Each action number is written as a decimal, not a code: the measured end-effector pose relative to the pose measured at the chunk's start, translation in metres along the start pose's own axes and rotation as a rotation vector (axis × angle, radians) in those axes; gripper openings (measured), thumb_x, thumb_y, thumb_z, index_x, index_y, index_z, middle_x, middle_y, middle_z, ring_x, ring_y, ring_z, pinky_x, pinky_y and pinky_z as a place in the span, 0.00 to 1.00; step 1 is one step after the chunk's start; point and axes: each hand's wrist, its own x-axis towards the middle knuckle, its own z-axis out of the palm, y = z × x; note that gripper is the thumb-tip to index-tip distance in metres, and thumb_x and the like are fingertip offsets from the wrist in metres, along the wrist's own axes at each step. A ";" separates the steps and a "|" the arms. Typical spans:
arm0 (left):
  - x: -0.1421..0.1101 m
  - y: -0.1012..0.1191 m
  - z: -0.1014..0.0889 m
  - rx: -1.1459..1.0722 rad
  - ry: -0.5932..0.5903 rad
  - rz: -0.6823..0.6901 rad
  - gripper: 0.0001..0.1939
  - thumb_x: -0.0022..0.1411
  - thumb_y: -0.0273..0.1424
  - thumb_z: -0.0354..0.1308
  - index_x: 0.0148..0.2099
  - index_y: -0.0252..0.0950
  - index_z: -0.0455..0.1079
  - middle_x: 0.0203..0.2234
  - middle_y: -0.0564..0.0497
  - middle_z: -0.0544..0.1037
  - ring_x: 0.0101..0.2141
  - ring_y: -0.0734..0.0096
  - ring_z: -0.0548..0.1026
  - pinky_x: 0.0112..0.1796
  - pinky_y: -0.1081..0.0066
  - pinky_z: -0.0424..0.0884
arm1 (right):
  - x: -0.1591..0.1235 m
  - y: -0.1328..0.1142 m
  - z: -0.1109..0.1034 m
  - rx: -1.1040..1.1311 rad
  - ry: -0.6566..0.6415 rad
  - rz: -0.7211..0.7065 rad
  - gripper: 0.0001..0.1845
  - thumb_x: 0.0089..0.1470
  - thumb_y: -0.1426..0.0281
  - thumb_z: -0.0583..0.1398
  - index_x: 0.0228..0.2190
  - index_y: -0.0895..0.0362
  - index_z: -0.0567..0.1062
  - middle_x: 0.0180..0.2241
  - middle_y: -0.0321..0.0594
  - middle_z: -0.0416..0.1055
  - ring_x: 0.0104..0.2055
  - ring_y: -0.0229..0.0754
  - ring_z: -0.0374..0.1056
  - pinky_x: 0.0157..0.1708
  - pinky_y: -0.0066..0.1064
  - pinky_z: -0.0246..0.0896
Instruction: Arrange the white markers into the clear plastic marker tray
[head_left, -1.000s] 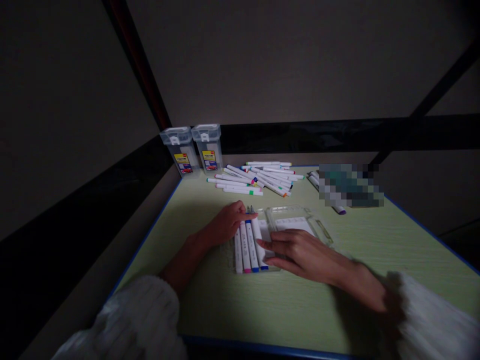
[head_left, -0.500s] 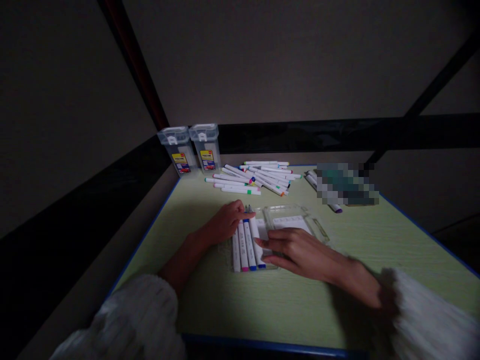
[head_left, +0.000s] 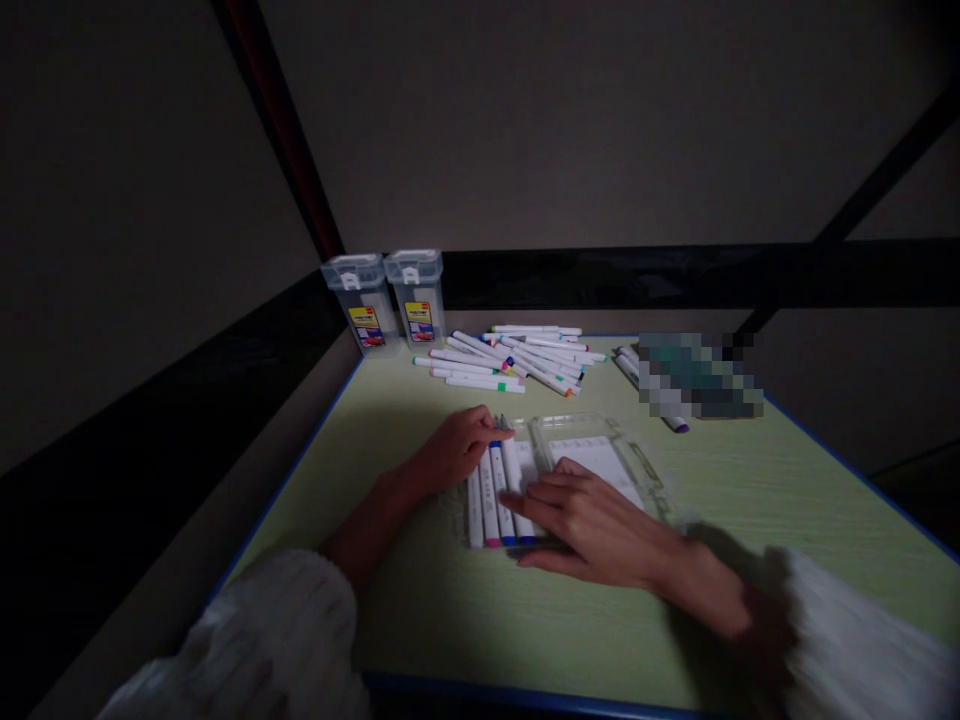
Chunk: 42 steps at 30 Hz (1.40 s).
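An open clear plastic case (head_left: 643, 462) lies on the table with several white markers (head_left: 491, 500) side by side in its left half. Their lower ends show grey, pink and blue. My left hand (head_left: 456, 448) is closed at their upper ends, its index finger laid across them; its thumb is hidden. From the right, my right hand (head_left: 592, 520) reaches over the case. Its index finger touches the markers around their middle, and the thumb is stretched out apart near the case's lower edge. Nothing is held in this hand.
A pile of loose markers (head_left: 517, 358) lies at the back of the table (head_left: 465, 620). Two clear lidded boxes (head_left: 414, 300) with yellow labels stand at the back left. A pixelated flat object (head_left: 697, 375) and several more markers (head_left: 679, 424) are at the back right.
My right hand has moved slightly down, and its index finger now reaches further left across the markers. The thumb has dropped away from them. My left hand stays at the upper ends.
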 end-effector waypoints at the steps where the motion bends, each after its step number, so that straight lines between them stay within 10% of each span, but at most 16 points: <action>1: 0.000 0.000 0.000 -0.001 0.006 0.005 0.19 0.55 0.20 0.42 0.43 0.35 0.71 0.27 0.50 0.65 0.31 0.74 0.64 0.33 0.74 0.61 | 0.000 0.000 0.000 0.004 -0.009 -0.002 0.25 0.54 0.56 0.48 0.47 0.60 0.64 0.33 0.43 0.69 0.35 0.44 0.64 0.38 0.37 0.51; 19: 0.001 0.005 0.002 0.036 0.060 -0.019 0.16 0.55 0.21 0.44 0.39 0.34 0.72 0.25 0.51 0.65 0.29 0.74 0.65 0.31 0.74 0.61 | 0.002 -0.003 -0.001 0.093 0.004 0.017 0.21 0.55 0.60 0.50 0.45 0.60 0.65 0.35 0.45 0.69 0.37 0.43 0.64 0.39 0.36 0.52; 28: -0.005 0.000 0.006 -0.083 0.175 -0.141 0.19 0.53 0.23 0.47 0.50 0.32 0.57 0.26 0.53 0.67 0.27 0.75 0.64 0.33 0.73 0.63 | 0.000 -0.003 0.000 0.153 0.044 0.045 0.22 0.55 0.58 0.49 0.45 0.59 0.66 0.37 0.46 0.70 0.40 0.44 0.65 0.40 0.38 0.54; 42: -0.003 -0.020 -0.003 -0.030 0.159 -0.277 0.07 0.54 0.27 0.49 0.32 0.31 0.67 0.27 0.51 0.67 0.29 0.74 0.65 0.32 0.73 0.63 | -0.001 0.000 -0.001 0.161 0.075 0.085 0.20 0.55 0.60 0.50 0.45 0.59 0.65 0.34 0.42 0.69 0.36 0.41 0.64 0.38 0.35 0.54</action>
